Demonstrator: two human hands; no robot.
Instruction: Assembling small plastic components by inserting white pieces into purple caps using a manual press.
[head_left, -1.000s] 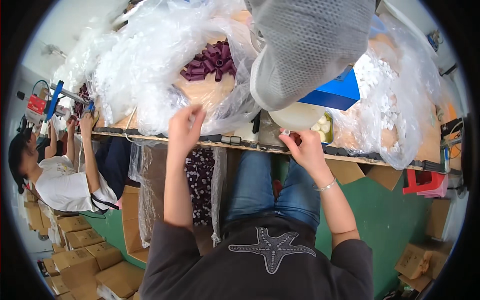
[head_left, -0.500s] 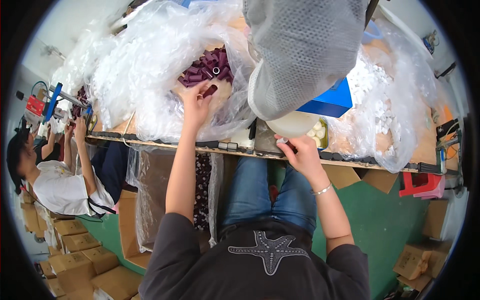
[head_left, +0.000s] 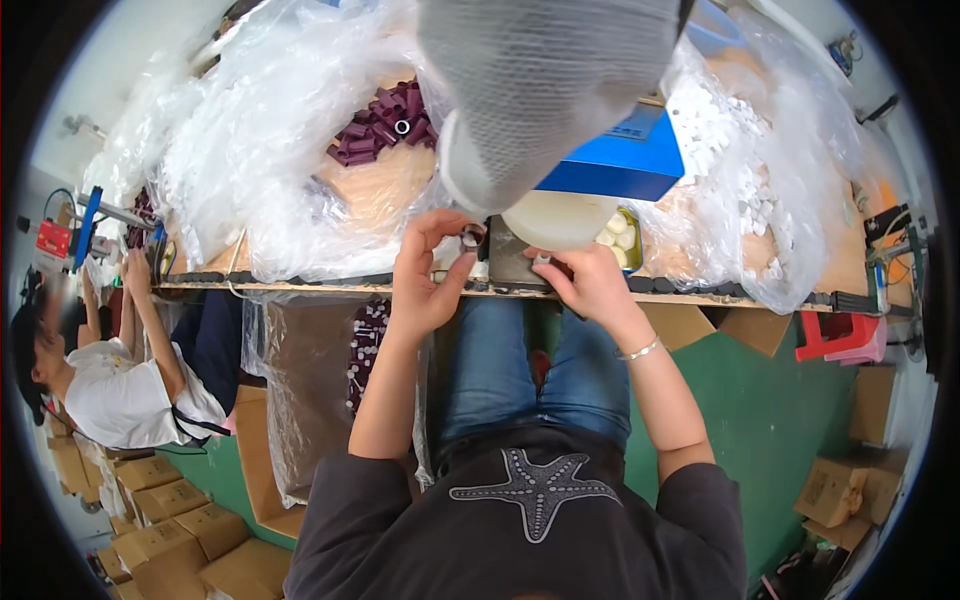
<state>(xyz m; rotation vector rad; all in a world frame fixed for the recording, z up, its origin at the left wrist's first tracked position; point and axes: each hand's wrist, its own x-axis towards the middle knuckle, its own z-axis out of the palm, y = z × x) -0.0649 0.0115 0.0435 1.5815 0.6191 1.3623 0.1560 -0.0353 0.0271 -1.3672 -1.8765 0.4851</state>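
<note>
Between the thumb and forefinger of my left hand (head_left: 428, 275) is a short dark maroon tube (head_left: 473, 236), its round open end turned up toward me. My right hand (head_left: 592, 284) pinches a small white plastic piece (head_left: 542, 259) close to the bench's front edge. The two hands face each other, a short gap apart. A pale round disc (head_left: 562, 218) sits just beyond the right fingers, in front of a blue box (head_left: 625, 160). More maroon tubes (head_left: 380, 128) lie heaped in an opened clear plastic bag (head_left: 250, 150), past my left hand.
White small parts (head_left: 755, 205) spread over plastic at the right. A yellow tin of cream discs (head_left: 622, 240) stands by the blue box. A grey mesh-covered object (head_left: 550, 80) hangs overhead. Below the bench is a lined carton (head_left: 320, 370). Another person (head_left: 120, 385) works at the left.
My left hand has come back from the heap of maroon tubes toward my right hand, bringing one tube. The right hand stays near the bench edge with its white piece. The view has shifted slightly.
</note>
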